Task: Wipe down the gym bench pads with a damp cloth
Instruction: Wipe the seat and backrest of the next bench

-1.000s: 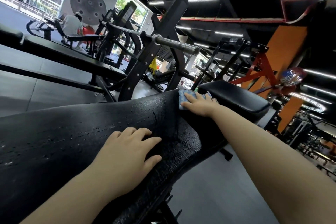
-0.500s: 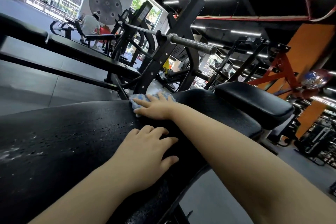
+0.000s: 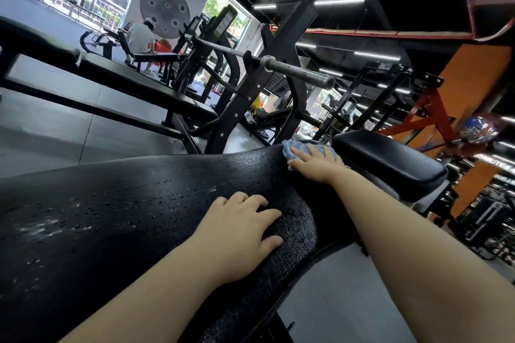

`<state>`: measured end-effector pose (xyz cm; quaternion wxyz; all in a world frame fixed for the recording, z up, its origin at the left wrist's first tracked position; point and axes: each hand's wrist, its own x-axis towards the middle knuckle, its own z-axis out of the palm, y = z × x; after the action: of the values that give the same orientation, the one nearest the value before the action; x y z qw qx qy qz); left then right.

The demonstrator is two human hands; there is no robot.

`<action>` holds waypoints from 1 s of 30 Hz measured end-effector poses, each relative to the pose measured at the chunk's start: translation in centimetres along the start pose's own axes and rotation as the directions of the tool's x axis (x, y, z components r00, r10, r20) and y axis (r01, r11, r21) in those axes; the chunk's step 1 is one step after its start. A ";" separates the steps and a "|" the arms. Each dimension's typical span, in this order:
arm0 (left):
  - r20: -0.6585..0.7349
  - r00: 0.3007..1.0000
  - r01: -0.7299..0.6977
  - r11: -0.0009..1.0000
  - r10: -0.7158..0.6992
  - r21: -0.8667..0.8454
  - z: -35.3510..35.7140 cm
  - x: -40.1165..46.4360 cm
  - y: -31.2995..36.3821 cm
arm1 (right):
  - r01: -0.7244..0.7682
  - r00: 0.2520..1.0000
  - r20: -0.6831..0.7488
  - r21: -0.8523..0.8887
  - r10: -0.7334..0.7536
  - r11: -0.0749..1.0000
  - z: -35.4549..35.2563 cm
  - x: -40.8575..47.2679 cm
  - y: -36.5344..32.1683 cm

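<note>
Cloth [image 3: 301,147] at far end of worn back pad [image 3: 139,217], beside seat pad [image 3: 390,159].

Right hand [image 3: 315,161] presses it flat, fingers spread, to wipe; left hand [image 3: 239,234] rests fingers loosely apart, likely bracing.

Cloth [image 3: 299,149] under my right hand [image 3: 313,160]: light blue. Long bench pad [image 3: 125,203]: black, cracked, flecked with pale specks. Seat pad [image 3: 390,160]: glossy black. Barbell [image 3: 292,69]: dull grey steel. Far frame [image 3: 430,117] and wall panel [image 3: 473,86]: orange.
</note>
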<state>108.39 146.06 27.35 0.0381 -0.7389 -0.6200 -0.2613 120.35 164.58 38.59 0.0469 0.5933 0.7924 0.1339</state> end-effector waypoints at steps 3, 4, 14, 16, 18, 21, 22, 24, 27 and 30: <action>0.042 0.999 0.007 1.000 -0.007 0.005 -0.5 0.3 0.1 | 0.051 0.999 0.013 0.006 -0.051 0.999 0.3 -1.3 -2.5; 0.059 0.998 0.007 1.000 -0.009 0.026 -0.8 0.2 0.2 | 0.076 0.997 0.018 0.000 -0.076 0.997 0.6 -1.6 -3.3; 0.137 0.975 0.157 0.980 -0.172 0.119 -2.4 -6.5 -2.0 | 0.369 0.928 0.040 0.020 -0.369 0.929 3.3 -8.2 -10.8; 0.140 0.973 0.170 0.980 -0.183 0.104 -2.2 -6.8 -1.7 | 0.406 0.913 0.026 0.032 -0.407 0.913 3.8 -9.6 -11.2; 0.126 0.975 0.170 0.979 -0.184 0.110 -2.0 -7.0 -1.5 | 0.417 0.909 0.003 0.006 -0.417 0.909 4.1 -10.4 -10.7; 0.120 0.977 0.163 0.979 -0.177 0.119 -1.9 -7.2 -1.6 | 0.372 0.928 -0.006 -0.017 -0.372 0.928 3.7 -10.3 -8.8; 0.121 0.977 0.163 0.980 -0.177 0.117 -1.9 -7.2 -1.6 | 0.342 0.940 -0.008 -0.022 -0.342 0.939 3.4 -10.0 -7.7; 0.126 0.977 0.160 0.980 -0.175 0.121 -1.9 -7.3 -1.4 | 0.258 0.966 -0.021 -0.032 -0.259 0.966 2.9 -9.5 -5.1; 0.133 0.976 0.156 0.979 -0.173 0.132 -1.7 -7.5 -1.4 | 0.076 0.996 -0.047 -0.012 -0.077 0.997 2.1 -9.3 -1.1; 0.136 0.975 0.156 0.978 -0.174 0.135 -1.7 -7.5 -1.4 | -0.040 0.996 -0.077 0.043 0.043 0.998 2.3 -10.1 -1.1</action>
<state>105.83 139.00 25.16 0.0159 -0.6982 -0.6954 -0.1692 122.85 155.02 35.29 0.0007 0.6048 0.7837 0.1416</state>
